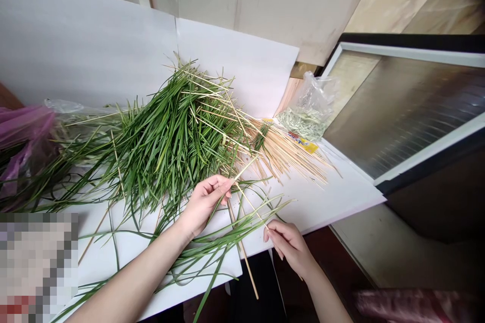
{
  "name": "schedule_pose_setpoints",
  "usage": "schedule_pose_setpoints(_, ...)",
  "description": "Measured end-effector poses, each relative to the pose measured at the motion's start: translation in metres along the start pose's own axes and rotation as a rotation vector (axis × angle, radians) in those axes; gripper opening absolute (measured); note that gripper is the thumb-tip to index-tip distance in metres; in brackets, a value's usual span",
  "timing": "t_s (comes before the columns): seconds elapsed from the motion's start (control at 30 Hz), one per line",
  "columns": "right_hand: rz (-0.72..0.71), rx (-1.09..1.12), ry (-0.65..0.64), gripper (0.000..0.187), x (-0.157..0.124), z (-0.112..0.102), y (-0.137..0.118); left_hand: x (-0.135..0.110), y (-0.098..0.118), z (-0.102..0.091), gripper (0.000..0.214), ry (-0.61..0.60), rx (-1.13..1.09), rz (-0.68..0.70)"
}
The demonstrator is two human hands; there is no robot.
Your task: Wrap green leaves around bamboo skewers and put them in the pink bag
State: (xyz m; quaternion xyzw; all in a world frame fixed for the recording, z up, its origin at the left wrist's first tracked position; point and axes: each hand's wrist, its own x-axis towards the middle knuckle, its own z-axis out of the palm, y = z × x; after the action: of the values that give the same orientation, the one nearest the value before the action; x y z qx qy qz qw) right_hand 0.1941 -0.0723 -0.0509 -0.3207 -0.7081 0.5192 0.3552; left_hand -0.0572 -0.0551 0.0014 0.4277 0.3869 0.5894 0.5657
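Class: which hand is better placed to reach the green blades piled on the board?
Probably the left hand: it sits at the edge of the pile of green blades, while the right hand is further off, pinching a thin wooden stick.

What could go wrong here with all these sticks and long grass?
The thin wooden stick pinched in the right hand lies across long green grass blades, so moving it might snag them and drag the tangled heap.

A loose stick reaches past the front edge of the white board and might slip to the floor.

The bundle of sticks sits against the grass, so a hard tug might scatter it.
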Motion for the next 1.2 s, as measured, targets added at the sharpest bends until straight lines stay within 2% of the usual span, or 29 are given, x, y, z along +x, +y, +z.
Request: schedule_pose_setpoints(1.2, 0.015, -0.008, 0.012, 0.036, 0.0014, 0.0008, -0.0029, 0.0001, -0.0005, 0.0011, 0.031, 0.075, -0.026, -0.035)
